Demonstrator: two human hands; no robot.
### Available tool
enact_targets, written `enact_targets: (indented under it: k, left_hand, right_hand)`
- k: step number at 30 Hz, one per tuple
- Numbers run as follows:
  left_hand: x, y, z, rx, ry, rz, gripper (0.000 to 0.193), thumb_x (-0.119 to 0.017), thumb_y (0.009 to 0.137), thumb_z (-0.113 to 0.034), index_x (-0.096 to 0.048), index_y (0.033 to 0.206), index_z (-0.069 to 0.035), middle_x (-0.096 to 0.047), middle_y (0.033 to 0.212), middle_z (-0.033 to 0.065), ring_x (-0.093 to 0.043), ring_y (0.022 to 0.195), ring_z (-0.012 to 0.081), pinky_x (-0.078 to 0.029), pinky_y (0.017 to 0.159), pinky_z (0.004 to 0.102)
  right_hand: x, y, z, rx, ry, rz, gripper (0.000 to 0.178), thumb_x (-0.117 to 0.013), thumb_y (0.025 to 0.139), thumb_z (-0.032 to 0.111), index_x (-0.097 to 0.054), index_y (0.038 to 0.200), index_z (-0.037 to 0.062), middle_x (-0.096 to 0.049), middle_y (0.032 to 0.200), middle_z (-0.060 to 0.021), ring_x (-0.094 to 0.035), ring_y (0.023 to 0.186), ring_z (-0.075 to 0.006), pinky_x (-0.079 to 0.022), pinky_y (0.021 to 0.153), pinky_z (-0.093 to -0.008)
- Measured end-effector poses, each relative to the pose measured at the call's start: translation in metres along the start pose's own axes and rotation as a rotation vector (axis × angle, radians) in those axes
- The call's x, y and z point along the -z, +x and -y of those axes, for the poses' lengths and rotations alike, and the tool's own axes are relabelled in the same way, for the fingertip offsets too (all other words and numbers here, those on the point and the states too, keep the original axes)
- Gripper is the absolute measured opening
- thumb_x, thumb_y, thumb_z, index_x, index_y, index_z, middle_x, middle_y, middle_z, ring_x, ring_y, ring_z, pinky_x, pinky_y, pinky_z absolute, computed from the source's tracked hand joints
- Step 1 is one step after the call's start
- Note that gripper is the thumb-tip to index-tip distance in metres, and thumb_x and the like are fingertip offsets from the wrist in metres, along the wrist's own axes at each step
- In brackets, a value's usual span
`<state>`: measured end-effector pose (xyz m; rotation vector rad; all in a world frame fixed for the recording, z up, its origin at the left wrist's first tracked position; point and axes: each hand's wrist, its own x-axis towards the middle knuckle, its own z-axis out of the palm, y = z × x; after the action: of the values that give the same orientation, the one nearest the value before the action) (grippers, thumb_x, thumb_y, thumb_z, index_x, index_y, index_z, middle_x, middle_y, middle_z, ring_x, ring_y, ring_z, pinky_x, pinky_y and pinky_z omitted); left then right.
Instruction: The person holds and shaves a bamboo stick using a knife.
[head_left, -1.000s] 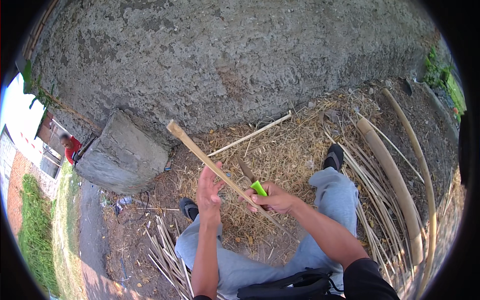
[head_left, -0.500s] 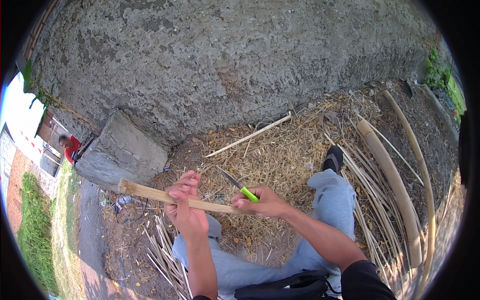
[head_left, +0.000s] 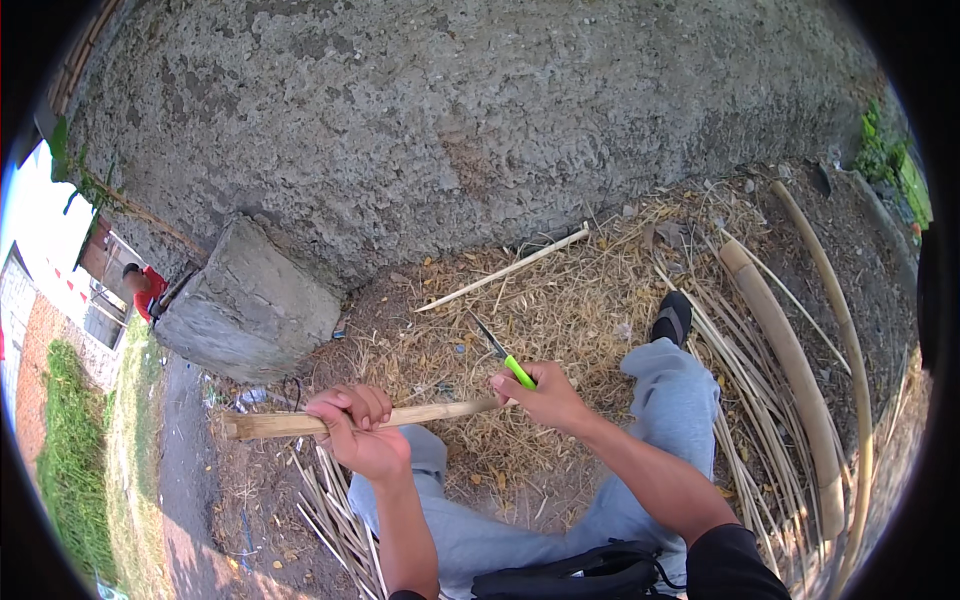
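Note:
My left hand (head_left: 358,430) is closed around a flat, split bamboo piece (head_left: 430,412), toward its thick left end. The piece lies roughly level in front of my knees, its thin right end reaching my right hand (head_left: 545,398). That hand is wrapped round the bright green handle of a knife (head_left: 518,372), whose dark blade points up and to the left, away from the bamboo. Whether my right fingers also touch the tip of the bamboo, I cannot tell.
Shavings (head_left: 530,330) cover the ground below a rough wall (head_left: 500,120). Cut strips (head_left: 335,510) lie left of my legs; long strips and a thick bamboo length (head_left: 785,370) lie right. A stone block (head_left: 255,305) stands far left, with a person in red (head_left: 150,290) beyond.
My left hand has shifted left and down along the bamboo, its fingers now curled over it. My right hand has moved slightly right and up with the knife. The bamboo's left end has dropped.

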<state>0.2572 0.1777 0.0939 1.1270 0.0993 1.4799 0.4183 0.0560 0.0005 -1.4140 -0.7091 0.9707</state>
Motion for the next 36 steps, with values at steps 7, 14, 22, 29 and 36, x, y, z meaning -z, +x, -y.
enact_targets:
  k: [7,14,22,29,36]
  left_hand:
    - [0.01,-0.009,0.005,0.083,-0.08,0.037,0.034,-0.042,0.105,-0.033,-0.045,0.08,-0.01,-0.029,0.059,-0.0015,-0.02,0.044,0.008,-0.016,0.043,0.0268]
    - [0.017,-0.01,0.013,0.087,-0.047,0.082,0.034,-0.042,0.104,-0.03,-0.045,0.079,-0.007,-0.027,0.056,-0.0008,-0.019,0.044,0.0093,-0.017,0.043,0.0283]
    - [0.015,-0.012,0.038,0.116,0.136,0.164,0.035,-0.034,0.104,-0.03,-0.045,0.081,-0.006,-0.029,0.056,0.0009,-0.025,0.047,0.0128,-0.025,0.048,0.03]
    - [0.024,-0.036,0.035,0.261,0.0,0.118,0.045,-0.034,0.103,-0.029,-0.026,0.061,-0.014,-0.022,0.048,0.0003,-0.018,0.043,0.0123,-0.018,0.042,0.0305]
    - [0.029,-0.054,0.032,0.223,-0.014,0.109,0.046,-0.034,0.104,-0.026,-0.026,0.06,-0.015,-0.02,0.046,-0.0015,-0.012,0.04,0.0102,-0.014,0.039,0.0301]
  right_hand:
    - [-0.004,-0.003,-0.003,-0.013,-0.05,-0.065,0.032,-0.065,0.093,0.031,-0.069,0.076,0.0054,-0.057,0.06,0.0038,-0.04,0.049,-0.0039,-0.03,0.046,-0.0255]
    - [-0.01,-0.007,-0.007,-0.003,-0.123,-0.022,0.037,-0.061,0.096,0.033,-0.068,0.073,0.0051,-0.055,0.058,0.003,-0.041,0.05,-0.0047,-0.032,0.047,-0.0262]
    - [-0.018,-0.021,-0.02,0.09,-0.4,-0.191,0.032,-0.05,0.1,0.025,-0.065,0.099,-0.0027,-0.063,0.065,-0.0141,-0.055,0.048,-0.0237,-0.043,0.052,-0.0387]
    - [-0.052,-0.069,-0.031,0.29,-0.698,-0.16,0.028,-0.051,0.097,0.016,-0.058,0.115,-0.0045,-0.066,0.077,-0.0227,-0.063,0.057,-0.0401,-0.05,0.053,-0.0485]
    - [-0.066,-0.074,-0.048,0.205,-0.853,-0.152,0.026,-0.051,0.098,0.024,-0.055,0.101,-0.0018,-0.064,0.071,-0.0231,-0.063,0.053,-0.0417,-0.05,0.045,-0.0499]
